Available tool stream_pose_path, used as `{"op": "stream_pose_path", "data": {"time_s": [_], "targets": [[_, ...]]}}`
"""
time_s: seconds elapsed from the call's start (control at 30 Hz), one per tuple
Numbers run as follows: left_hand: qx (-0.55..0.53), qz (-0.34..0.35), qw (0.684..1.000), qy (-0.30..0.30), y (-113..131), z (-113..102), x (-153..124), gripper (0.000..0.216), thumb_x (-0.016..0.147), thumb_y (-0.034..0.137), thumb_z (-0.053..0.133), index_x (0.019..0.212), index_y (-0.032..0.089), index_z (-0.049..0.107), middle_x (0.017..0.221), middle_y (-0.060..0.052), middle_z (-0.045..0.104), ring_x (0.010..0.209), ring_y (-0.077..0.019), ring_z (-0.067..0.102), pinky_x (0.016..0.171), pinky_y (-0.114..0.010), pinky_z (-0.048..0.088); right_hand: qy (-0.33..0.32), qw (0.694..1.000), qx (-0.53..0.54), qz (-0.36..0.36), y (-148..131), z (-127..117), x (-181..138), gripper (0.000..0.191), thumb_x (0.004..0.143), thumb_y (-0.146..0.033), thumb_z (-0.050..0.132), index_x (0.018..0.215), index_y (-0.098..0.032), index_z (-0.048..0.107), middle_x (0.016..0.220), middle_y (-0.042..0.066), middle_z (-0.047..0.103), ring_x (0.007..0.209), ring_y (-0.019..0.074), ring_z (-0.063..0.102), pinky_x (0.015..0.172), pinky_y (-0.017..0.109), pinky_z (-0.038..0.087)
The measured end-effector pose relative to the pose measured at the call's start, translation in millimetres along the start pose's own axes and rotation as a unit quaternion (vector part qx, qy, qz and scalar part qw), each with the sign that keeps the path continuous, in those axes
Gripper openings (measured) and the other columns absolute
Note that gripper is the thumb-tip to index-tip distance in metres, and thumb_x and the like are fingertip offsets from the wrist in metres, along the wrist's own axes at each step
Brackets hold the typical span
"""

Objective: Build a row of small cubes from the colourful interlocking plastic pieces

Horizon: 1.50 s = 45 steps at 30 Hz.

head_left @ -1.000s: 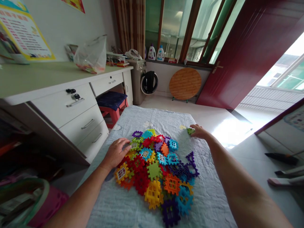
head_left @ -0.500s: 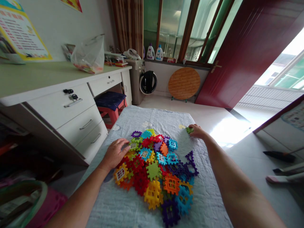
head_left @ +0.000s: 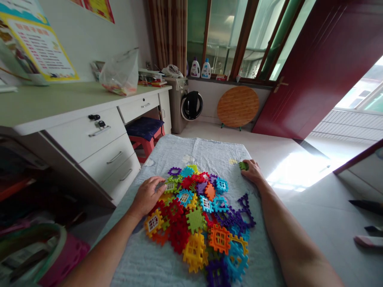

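Tiles of bright plastic, square with notched edges and window cut-outs, lie in a loose heap (head_left: 203,217) on a pale blue quilted cloth (head_left: 206,147) spread over the floor. The left hand (head_left: 148,195) rests palm down on the heap's left edge, fingers loosely spread and gripping nothing, its fingertips (head_left: 161,186) touching a light green window tile (head_left: 170,186) near the heap's far left corner. The right hand (head_left: 253,170) lies at the far right edge of the cloth, well apart from the left hand and just beyond the heap, its fingers curled around a small green tile (head_left: 243,166) that sits low against the cloth. How tightly the fingers pinch it cannot be told, but they close on it from the right side. Between the two hands the heap shows red, orange, yellow, blue and purple pieces overlapping one another, with a purple tile (head_left: 245,203) lying at its right edge beside the right forearm. To the left stands a white desk (head_left: 74,135) with drawers, a clear plastic bag (head_left: 119,73) on its top and a red stool (head_left: 145,131) tucked beneath. Farther back a washing machine (head_left: 184,103) stands by the wall, with a round wooden tabletop (head_left: 237,107) leaning beside it.
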<state>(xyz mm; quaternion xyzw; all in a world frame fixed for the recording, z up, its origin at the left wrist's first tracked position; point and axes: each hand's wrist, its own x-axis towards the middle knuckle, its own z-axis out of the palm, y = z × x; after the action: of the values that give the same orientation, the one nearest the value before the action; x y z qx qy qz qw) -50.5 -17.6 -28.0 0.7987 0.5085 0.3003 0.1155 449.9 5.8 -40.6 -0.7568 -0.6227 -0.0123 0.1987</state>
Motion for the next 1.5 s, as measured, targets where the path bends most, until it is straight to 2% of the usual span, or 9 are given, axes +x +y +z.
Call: {"op": "stream_pose_path", "data": {"time_s": [0.3,0.47,0.7,0.8,0.97,1.1,1.17,1.3,1.5], "targets": [[0.057,-0.043,0.997,0.026,2.1,16.4,20.8,0.033,0.089,0.046,0.045,0.099,0.022,0.065,0.111,-0.006,0.067,0.106,-0.0247,0.059,0.097,-0.039,0.044,0.003,1.000,0.005,0.007,0.9,6.0,23.0,0.050,0.067,-0.029,0.059,0.117,-0.020,0.061,0.116,0.011,0.056,0.108,0.0298,0.049,0.097,0.041,0.040],[0.058,-0.031,0.998,0.024,2.3,16.2,20.2,0.035,0.091,0.047,0.042,0.099,0.021,0.064,0.111,-0.008,0.067,0.107,-0.0250,0.059,0.097,-0.040,0.044,0.007,1.000,0.012,0.000,4.6,7.7,27.2,0.052,0.066,-0.030,0.060,0.117,-0.019,0.061,0.115,0.011,0.056,0.108,0.0292,0.050,0.099,0.039,0.039],[0.053,-0.008,0.998,0.030,0.8,12.9,17.6,0.036,0.091,0.048,0.042,0.098,0.021,0.065,0.107,-0.008,0.067,0.105,-0.0255,0.059,0.097,-0.040,0.044,-0.058,0.998,0.035,-0.017,12.1,-0.2,37.1,0.056,0.062,-0.025,0.060,0.118,-0.020,0.060,0.120,0.009,0.057,0.109,0.0269,0.052,0.102,0.038,0.037],[0.049,-0.009,0.998,0.032,2.0,12.5,18.5,0.037,0.091,0.049,0.041,0.097,0.021,0.065,0.106,-0.008,0.067,0.105,-0.0255,0.060,0.097,-0.040,0.045,-0.065,0.996,0.050,-0.026,14.0,-2.2,38.0,0.061,0.062,-0.023,0.059,0.123,-0.018,0.057,0.124,0.010,0.056,0.114,0.0266,0.051,0.103,0.037,0.036],[0.050,-0.013,0.998,0.024,3.0,12.3,18.7,0.039,0.091,0.050,0.040,0.097,0.021,0.065,0.107,-0.009,0.067,0.105,-0.0260,0.059,0.097,-0.041,0.044,-0.042,0.998,0.052,-0.015,12.3,0.1,24.9,0.063,0.067,-0.024,0.056,0.128,-0.011,0.051,0.127,0.015,0.053,0.119,0.0265,0.050,0.105,0.036,0.036],[0.050,-0.010,0.998,0.022,0.8,13.3,19.0,0.040,0.091,0.051,0.040,0.098,0.020,0.065,0.109,-0.009,0.067,0.106,-0.0265,0.059,0.098,-0.042,0.043,0.027,0.997,0.074,0.007,9.3,2.1,10.6,0.066,0.071,-0.027,0.054,0.135,-0.014,0.042,0.134,0.015,0.048,0.123,0.0257,0.048,0.105,0.036,0.037],[0.048,-0.006,0.999,0.020,-1.1,13.5,19.5,0.040,0.091,0.051,0.040,0.098,0.021,0.065,0.109,-0.008,0.067,0.105,-0.0260,0.059,0.098,-0.042,0.043,0.056,0.995,0.076,0.021,7.6,2.5,5.9,0.065,0.072,-0.028,0.055,0.135,-0.016,0.043,0.133,0.015,0.049,0.123,0.0270,0.048,0.105,0.038,0.038],[0.048,-0.002,0.999,0.015,-4.8,12.7,20.0,0.038,0.091,0.050,0.041,0.099,0.021,0.065,0.109,-0.008,0.067,0.106,-0.0252,0.059,0.098,-0.040,0.043,0.058,0.997,0.042,0.042,4.0,4.4,1.6,0.062,0.073,-0.028,0.056,0.133,-0.017,0.047,0.129,0.016,0.053,0.119,0.0310,0.050,0.103,0.043,0.039],[0.043,0.000,0.999,0.010,-6.5,11.0,19.0,0.039,0.091,0.050,0.041,0.099,0.020,0.065,0.109,-0.009,0.066,0.106,-0.0251,0.058,0.098,-0.040,0.042,0.069,0.996,0.034,0.044,5.1,9.6,-0.2,0.061,0.072,-0.028,0.055,0.131,-0.016,0.049,0.122,0.014,0.058,0.113,0.0305,0.053,0.099,0.043,0.042]]}}
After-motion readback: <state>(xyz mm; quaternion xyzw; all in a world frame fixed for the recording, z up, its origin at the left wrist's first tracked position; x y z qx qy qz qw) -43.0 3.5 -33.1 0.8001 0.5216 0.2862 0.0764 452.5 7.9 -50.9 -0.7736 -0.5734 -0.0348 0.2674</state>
